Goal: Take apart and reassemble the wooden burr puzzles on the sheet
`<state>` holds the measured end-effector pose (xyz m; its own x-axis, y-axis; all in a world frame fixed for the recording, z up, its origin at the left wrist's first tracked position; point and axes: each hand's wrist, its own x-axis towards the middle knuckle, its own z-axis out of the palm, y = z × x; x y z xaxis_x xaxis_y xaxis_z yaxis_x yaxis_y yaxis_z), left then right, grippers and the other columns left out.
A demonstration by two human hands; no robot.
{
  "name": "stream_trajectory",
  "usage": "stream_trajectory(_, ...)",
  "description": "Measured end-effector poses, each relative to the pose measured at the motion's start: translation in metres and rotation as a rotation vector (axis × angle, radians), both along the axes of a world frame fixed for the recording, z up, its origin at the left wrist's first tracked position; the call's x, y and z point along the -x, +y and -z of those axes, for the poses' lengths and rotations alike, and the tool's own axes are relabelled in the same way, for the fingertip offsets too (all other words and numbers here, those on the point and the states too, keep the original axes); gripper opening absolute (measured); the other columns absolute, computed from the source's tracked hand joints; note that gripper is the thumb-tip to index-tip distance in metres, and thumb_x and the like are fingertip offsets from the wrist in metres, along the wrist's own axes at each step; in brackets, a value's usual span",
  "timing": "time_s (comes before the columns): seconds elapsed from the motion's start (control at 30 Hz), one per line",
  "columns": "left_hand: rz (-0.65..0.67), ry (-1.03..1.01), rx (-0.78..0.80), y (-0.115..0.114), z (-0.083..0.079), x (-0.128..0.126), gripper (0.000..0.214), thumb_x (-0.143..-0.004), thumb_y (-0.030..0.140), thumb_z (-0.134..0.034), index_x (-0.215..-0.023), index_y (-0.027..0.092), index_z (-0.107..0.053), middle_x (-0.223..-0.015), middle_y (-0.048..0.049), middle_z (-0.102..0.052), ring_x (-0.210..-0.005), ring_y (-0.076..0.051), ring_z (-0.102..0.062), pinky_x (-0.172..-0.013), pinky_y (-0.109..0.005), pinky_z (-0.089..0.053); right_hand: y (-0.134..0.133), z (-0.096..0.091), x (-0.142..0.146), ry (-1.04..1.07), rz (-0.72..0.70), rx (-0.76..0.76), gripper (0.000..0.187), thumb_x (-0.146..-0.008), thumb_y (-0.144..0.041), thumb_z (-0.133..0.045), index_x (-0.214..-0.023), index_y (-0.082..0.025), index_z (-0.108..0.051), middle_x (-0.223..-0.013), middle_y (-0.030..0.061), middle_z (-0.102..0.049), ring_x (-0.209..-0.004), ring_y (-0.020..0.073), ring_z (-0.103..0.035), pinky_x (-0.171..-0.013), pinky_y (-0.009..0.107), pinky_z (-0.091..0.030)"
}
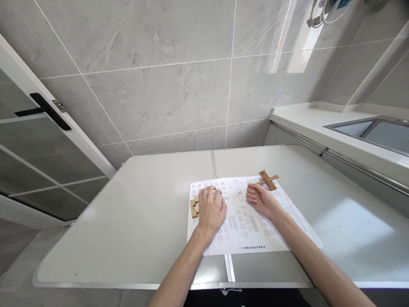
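Note:
A printed instruction sheet lies on the grey table. My left hand rests on the sheet's left edge with fingers curled over a notched wooden puzzle piece, which sticks out to its left. My right hand lies on the sheet with fingers loosely curled, nothing visibly in it. Just beyond its fingertips sits a crossed pair of wooden puzzle pieces at the sheet's far right corner.
A tiled wall stands behind the table. At the right runs a white counter with a sink and a rail along its front. A door with a black handle is at the left.

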<state>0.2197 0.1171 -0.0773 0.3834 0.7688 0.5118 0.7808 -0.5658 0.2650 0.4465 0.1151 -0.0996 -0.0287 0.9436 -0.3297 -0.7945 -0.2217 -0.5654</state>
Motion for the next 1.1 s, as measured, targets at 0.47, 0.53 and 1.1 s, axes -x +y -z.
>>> stream_trajectory(0.47,-0.368,0.241,0.138,0.005,0.009,0.011,0.040,-0.103,0.039,-0.048,-0.133,0.016,-0.060,-0.150,-0.0233,-0.051,-0.142,-0.049,-0.041,-0.110,-0.083,-0.025,-0.004,-0.005,0.005,-0.098,-0.016,0.002,0.035,-0.082,-0.018,-0.080,-0.073,-0.023,-0.046,-0.063,-0.0072,-0.040,-0.049,0.0071,-0.035,-0.039,0.019,-0.037)
stream_trajectory(0.53,-0.348,0.237,0.145,0.005,0.010,0.010,0.037,-0.103,0.034,-0.047,-0.134,0.017,-0.059,-0.150,-0.0224,-0.051,-0.144,-0.047,-0.040,-0.112,-0.079,-0.028,-0.004,-0.005,0.005,-0.119,-0.023,-0.002,0.035,-0.082,-0.019,-0.080,-0.073,-0.023,-0.047,-0.064,-0.0068,-0.041,-0.050,0.0072,-0.036,-0.040,0.019,-0.037)
stream_trajectory(1.1,0.297,-0.189,0.233,-0.005,-0.002,-0.003,0.042,-0.103,0.028,-0.052,-0.145,0.026,-0.047,-0.154,-0.0102,-0.053,-0.146,-0.026,-0.048,-0.115,-0.046,-0.048,-0.005,-0.006,0.008,-0.331,-0.058,-0.067,0.033,-0.079,-0.032,-0.083,-0.071,-0.022,-0.053,-0.065,-0.0049,-0.048,-0.051,0.0089,-0.041,-0.045,0.025,-0.038)
